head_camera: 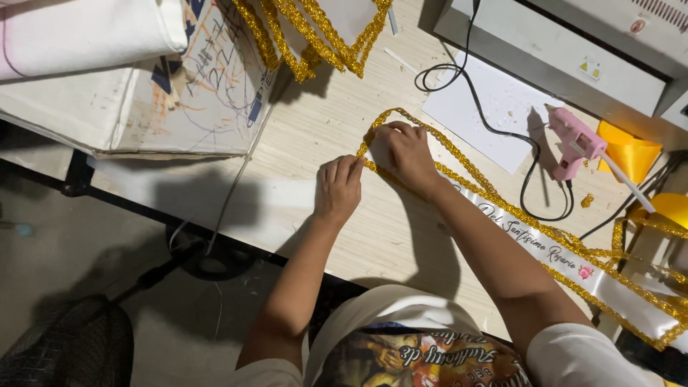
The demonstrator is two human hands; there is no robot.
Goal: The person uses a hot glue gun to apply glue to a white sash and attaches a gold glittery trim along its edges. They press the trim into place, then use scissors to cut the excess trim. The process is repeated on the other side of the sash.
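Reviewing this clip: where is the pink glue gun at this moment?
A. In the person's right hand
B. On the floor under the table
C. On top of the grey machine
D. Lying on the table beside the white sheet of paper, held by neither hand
D: the pink glue gun lies on the table by the white paper, while the left hand and right hand press the gold trim of the sash.

Pointed tip of white satin sash with gold glitter braid trim [502,215] hidden beneath right hand [403,152] and left hand [339,188]. Far end cut off by right edge. Grey box-shaped machine [573,54] cropped along top edge. Pink hot glue gun [577,142] cord partly hidden behind forearm.
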